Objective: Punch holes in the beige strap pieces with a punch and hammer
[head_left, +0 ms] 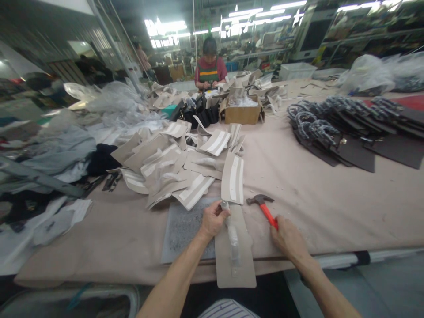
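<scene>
My left hand point(212, 218) pinches the top end of a pale strip point(232, 238) that lies along a beige card piece point(236, 260) at the table's near edge. The card rests partly on a grey worn mat point(183, 227). My right hand point(289, 238) is closed round the red handle of a small hammer point(261, 204), whose dark head lies on the tablecloth to the right of the card.
A heap of beige card pieces with white strips point(185, 168) spreads beyond the mat. Dark bag panels with braided handles point(347, 128) lie at right. A cardboard box point(241, 112) and black bags stand farther back, where another person point(209, 66) works. Plastic wrap and cloth pile at left.
</scene>
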{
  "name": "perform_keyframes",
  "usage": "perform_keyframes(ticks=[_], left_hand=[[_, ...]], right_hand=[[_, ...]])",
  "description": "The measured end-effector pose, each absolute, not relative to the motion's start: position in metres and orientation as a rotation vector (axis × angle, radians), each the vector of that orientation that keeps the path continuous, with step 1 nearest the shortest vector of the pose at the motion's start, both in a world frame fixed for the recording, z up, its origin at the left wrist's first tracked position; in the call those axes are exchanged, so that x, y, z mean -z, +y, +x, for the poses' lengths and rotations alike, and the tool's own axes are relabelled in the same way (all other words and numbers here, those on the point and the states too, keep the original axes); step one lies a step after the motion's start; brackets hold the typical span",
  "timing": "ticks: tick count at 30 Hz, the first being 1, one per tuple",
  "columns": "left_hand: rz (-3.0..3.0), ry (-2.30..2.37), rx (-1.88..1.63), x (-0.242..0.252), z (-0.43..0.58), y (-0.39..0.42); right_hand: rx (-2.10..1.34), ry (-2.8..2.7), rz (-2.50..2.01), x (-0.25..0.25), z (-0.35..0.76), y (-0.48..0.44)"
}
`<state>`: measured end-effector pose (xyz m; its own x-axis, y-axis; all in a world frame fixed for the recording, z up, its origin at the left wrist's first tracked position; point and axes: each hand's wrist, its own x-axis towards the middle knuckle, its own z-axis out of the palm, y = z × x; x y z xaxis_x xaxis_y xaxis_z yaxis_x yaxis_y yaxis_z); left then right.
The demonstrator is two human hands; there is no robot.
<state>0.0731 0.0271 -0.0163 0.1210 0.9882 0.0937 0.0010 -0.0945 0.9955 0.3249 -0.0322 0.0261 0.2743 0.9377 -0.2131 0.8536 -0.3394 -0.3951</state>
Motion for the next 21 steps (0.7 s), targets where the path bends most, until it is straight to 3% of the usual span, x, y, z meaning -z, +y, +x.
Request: perform_keyframes(ticks=[5,8,10,14,18,21], left_hand=[[1.534,1.107,-1.183,0.013,0.073,0.023],[1.596,1.116,-1.19,0.007,0.073,0.02],[1.605,1.107,-1.189,0.004,0.073,0.019],[1.604,1.113,-1.183,0.004,0.073,0.019],[1.614,1.111,-1.182,0.008,0.074,0.021],[1.647,1.129,-1.17,0.007,0.073,0.02]], right_hand=[[-1.144,-1.491,-2.138,-0.049,0.311,-0.03],[-1.266,-1.361,-2.003,-0.076,0.296,-0.037],[-1.113,-1.404,-1.891,-0.096,0.288,-0.043],[-0.489,-1.842,-1.766,-0.112,0.284,-0.05],[-0.3,-2.283,-1.769,-0.12,0.289,-0.049],[-0.08,-2.208,-1.648,-0.156,0.29,-0.044]])
